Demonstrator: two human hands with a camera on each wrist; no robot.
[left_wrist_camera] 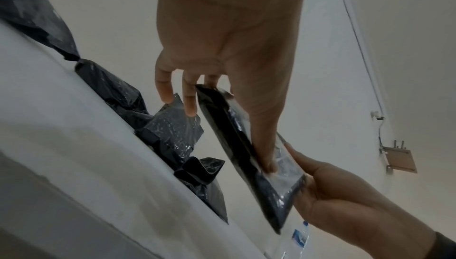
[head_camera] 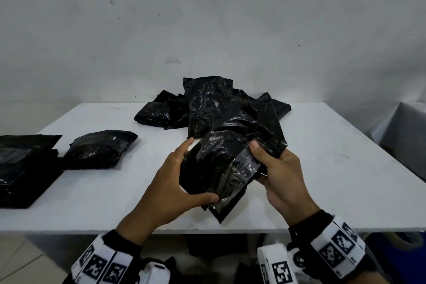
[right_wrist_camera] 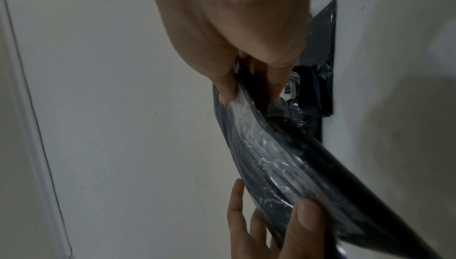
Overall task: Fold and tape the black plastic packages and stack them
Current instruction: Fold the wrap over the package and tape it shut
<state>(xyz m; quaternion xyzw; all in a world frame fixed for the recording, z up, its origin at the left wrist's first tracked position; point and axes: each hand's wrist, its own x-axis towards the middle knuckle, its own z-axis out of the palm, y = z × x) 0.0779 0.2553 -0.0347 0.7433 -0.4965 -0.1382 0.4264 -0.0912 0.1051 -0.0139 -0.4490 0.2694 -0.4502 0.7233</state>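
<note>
Black plastic package [head_camera: 221, 168], glossy and creased, sits at lower centre of the head view, held clear of the white table [head_camera: 322, 168] between both hands. The left hand [head_camera: 170, 182] cups its left side, thumb laid along the lower edge and fingers curled round the back. The right hand [head_camera: 279, 173] pinches the upper right flap, thumb on top and fingers tucked behind. A clear shiny strip [head_camera: 239, 173] runs down the front; it looks like tape, though glare makes that hard to confirm.

Behind, at centre frame, lies a loose heap of unfolded packages [head_camera: 207, 106]. At left sits one finished bundle [head_camera: 99, 150], and at the far left edge a darker pile of flat packages [head_camera: 20, 168].

The fold appears only half made, so the risks are plain. Slick film could slide out of the right-hand pinch, letting the flap spring open. If that strip is tape, it may catch a wrinkle or stick to a finger and seal the flap crooked. The package hangs in the air above the table's near edge, so a loosened grip could send it to the floor.
</note>
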